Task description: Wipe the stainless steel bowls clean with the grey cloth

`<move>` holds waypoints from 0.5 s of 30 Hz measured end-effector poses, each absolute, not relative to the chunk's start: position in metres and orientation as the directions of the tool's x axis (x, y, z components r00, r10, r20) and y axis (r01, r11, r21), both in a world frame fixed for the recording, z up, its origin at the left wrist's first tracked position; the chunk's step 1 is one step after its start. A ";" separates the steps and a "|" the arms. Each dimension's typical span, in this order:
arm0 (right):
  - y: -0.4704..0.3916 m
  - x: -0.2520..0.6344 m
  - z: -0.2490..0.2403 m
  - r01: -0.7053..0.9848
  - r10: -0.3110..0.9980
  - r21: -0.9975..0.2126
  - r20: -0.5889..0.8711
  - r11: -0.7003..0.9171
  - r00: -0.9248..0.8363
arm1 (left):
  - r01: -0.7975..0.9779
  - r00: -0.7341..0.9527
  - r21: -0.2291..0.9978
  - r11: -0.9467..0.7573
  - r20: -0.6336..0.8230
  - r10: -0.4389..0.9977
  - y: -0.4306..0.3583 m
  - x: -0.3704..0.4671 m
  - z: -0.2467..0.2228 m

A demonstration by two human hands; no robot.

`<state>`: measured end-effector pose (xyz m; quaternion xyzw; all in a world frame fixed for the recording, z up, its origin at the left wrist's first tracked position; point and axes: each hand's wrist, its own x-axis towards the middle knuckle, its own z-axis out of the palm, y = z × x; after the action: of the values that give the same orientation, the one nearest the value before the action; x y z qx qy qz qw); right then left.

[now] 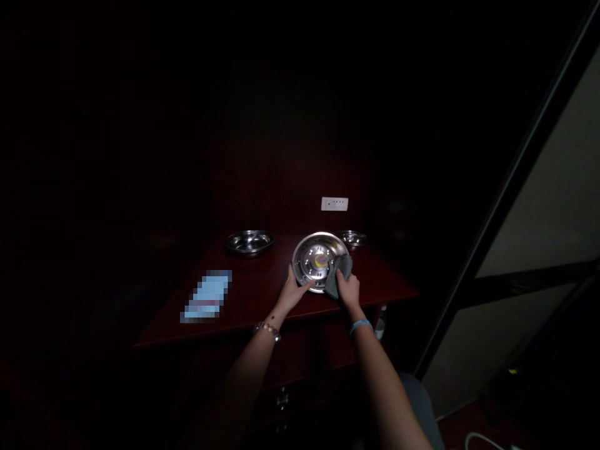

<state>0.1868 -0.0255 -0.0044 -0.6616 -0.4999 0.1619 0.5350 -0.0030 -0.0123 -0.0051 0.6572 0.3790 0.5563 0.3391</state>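
Holding a steel basin (307,253) by its rim below the wall socket (334,204), the left hand (290,295) steadies it; the right hand (349,289) presses a bunched gray cloth (344,264) inside (contact made, remaining coverage unclear). Other bowls (249,251) flank the socket, lower down.

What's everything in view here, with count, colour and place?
held bowl: one, silver, tilted, centre
cloth: one, grey, on its right side
left bowl: one, silver, table's far left
right bowl: one, silver, table's far right
table: one, dark red, centre
pixelated patch: one, pale blue, table's left
wall socket: one, white, back wall
drawer knobs: two, silvery, below
cable: one, white, lower right
left hand: one, beaded bracelet, gripping bowl
right hand: one, blue wristband, gripping cloth
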 end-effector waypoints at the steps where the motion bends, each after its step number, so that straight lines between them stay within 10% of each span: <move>1: -0.026 0.187 -0.004 0.484 0.835 -0.872 0.318 0.071 0.450 | 0.117 0.095 0.868 -0.482 0.473 0.876 -0.013 -0.003 -0.004; 15: -0.027 0.187 -0.003 0.460 0.847 -0.880 0.329 0.115 0.417 | 0.054 0.030 0.887 -0.458 0.457 0.889 -0.001 -0.010 -0.009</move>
<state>0.1866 -0.0273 -0.0027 -0.6410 -0.5099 0.1775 0.5456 -0.0095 -0.0014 -0.0089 0.6227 0.3786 0.5844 0.3571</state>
